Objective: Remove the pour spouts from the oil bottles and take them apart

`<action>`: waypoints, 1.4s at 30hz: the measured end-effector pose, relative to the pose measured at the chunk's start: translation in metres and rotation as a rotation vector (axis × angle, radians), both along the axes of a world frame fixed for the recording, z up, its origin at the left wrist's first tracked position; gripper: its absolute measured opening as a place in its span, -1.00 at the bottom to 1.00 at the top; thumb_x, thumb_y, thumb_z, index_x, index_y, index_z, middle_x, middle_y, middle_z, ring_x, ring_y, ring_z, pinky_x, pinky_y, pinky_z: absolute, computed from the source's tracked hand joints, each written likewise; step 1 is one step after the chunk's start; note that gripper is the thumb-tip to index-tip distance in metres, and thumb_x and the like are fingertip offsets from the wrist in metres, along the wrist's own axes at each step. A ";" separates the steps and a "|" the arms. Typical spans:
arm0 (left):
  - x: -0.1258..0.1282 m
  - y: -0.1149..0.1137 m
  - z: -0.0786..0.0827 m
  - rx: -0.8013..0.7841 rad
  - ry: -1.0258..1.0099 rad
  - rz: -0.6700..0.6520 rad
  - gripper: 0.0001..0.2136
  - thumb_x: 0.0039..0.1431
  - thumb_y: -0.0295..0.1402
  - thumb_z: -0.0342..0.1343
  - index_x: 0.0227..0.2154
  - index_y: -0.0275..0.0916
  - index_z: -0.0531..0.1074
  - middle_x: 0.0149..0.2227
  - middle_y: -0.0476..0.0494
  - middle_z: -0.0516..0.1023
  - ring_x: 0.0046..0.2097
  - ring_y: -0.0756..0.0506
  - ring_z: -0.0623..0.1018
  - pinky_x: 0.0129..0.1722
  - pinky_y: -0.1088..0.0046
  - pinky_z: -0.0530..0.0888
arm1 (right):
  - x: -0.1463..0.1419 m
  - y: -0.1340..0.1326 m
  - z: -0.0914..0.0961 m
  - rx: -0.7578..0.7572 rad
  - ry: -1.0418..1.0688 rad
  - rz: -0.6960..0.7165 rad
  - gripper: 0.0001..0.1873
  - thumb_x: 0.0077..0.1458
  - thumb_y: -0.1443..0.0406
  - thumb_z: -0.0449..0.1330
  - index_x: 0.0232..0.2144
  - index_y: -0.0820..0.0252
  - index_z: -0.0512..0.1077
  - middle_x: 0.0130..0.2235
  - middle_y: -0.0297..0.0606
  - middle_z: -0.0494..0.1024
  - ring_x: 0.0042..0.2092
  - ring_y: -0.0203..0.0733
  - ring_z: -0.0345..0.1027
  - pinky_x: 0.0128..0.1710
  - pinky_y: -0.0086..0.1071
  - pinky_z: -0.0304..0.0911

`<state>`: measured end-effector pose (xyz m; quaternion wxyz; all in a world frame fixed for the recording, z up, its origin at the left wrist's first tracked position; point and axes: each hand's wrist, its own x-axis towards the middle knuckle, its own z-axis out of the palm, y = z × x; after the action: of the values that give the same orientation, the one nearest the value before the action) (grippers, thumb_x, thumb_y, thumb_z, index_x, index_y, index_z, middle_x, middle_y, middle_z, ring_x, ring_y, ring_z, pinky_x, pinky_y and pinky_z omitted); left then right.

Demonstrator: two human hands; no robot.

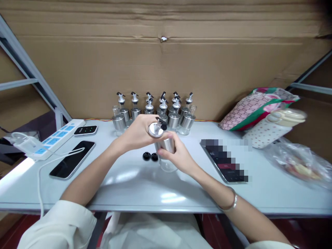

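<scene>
Over the middle of the table, my left hand [138, 133] grips a metal pourer cap [156, 128] with a black spout. My right hand [178, 155] is wrapped round a glass oil bottle [167, 155] with a steel collar, holding it upright on the table [135, 186]. The cap sits at the bottle's neck, tilted. Two small black stoppers [150, 156] lie on the table just left of the bottle. A silver bangle [231, 202] is on my right wrist.
Several finished dispenser bottles [155, 112] stand in rows at the back. A phone [72, 159] on a cable, a small black device [85, 130] and a power strip [55, 136] lie left. A tablet [225, 159], patterned bags [261, 110] and a plastic bag [298, 160] are right.
</scene>
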<state>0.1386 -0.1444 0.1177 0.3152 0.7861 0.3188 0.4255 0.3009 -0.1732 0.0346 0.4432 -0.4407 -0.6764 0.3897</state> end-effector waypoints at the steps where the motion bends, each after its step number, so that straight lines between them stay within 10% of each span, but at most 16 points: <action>1: -0.002 0.002 0.003 0.060 -0.038 0.062 -0.69 -0.24 -0.31 0.39 -0.73 -0.27 0.33 -0.63 0.04 0.30 -0.55 0.06 0.25 -0.53 0.49 0.13 | 0.000 0.000 0.000 0.024 0.043 0.033 -0.41 -0.01 0.05 0.23 0.00 0.09 0.14 -0.05 -0.15 0.44 -0.06 -0.09 0.36 -0.08 -0.19 0.26; 7: -0.041 0.034 0.017 0.500 -0.135 0.463 -0.64 -0.03 -0.19 0.27 -0.70 -0.21 0.23 -0.58 0.04 0.30 -0.51 0.03 0.28 -0.47 0.43 0.19 | 0.006 0.001 0.004 0.226 0.123 -0.048 -0.53 0.12 0.07 0.12 0.00 0.02 0.07 0.00 -0.13 0.39 0.02 -0.15 0.32 0.04 -0.15 0.22; 14: -0.062 0.079 -0.005 0.430 0.165 0.683 -0.63 -0.04 -0.28 0.25 -0.73 -0.23 0.17 -0.54 -0.01 0.25 -0.43 -0.02 0.33 -0.42 0.43 0.20 | 0.012 0.005 -0.001 0.279 -0.032 -0.067 -0.60 0.17 0.11 0.09 0.00 0.06 0.09 -0.08 -0.14 0.44 0.00 -0.14 0.32 0.09 -0.10 0.16; 29: -0.054 0.116 -0.055 0.414 0.563 0.637 -0.70 0.11 -0.16 0.10 -0.56 -0.29 0.43 -0.40 -0.11 0.40 -0.40 -0.05 0.44 -0.31 0.41 0.37 | 0.014 0.003 0.000 0.242 -0.301 0.019 -0.65 0.19 0.11 0.05 -0.04 0.14 0.22 -0.19 -0.19 0.52 -0.19 -0.15 0.39 -0.37 -0.36 0.23; 38: -0.046 0.084 -0.028 0.436 0.582 0.736 -0.74 0.09 -0.17 0.10 -0.38 -0.29 0.48 -0.16 -0.18 0.46 -0.28 -0.11 0.50 -0.34 0.41 0.35 | 0.021 0.014 0.007 0.490 -0.273 -0.153 -0.82 0.20 0.20 0.07 -0.21 0.17 0.33 -0.30 -0.22 0.55 -0.25 -0.18 0.44 -0.44 -0.40 0.23; 42: -0.028 0.043 -0.032 0.142 0.660 0.274 -0.58 -0.02 -0.01 0.15 -0.70 -0.26 0.31 -0.65 -0.01 0.31 -0.53 0.00 0.34 -0.51 0.48 0.19 | 0.021 0.023 0.001 0.893 -0.506 -0.108 -0.84 0.22 0.30 0.04 -0.16 0.20 0.33 -0.29 -0.17 0.57 -0.26 -0.15 0.43 -0.28 -0.29 0.25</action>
<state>0.1111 -0.1017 0.0857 0.0799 0.8511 0.4752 0.2084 0.3216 -0.1497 0.0352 0.4303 -0.3233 -0.8391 -0.0791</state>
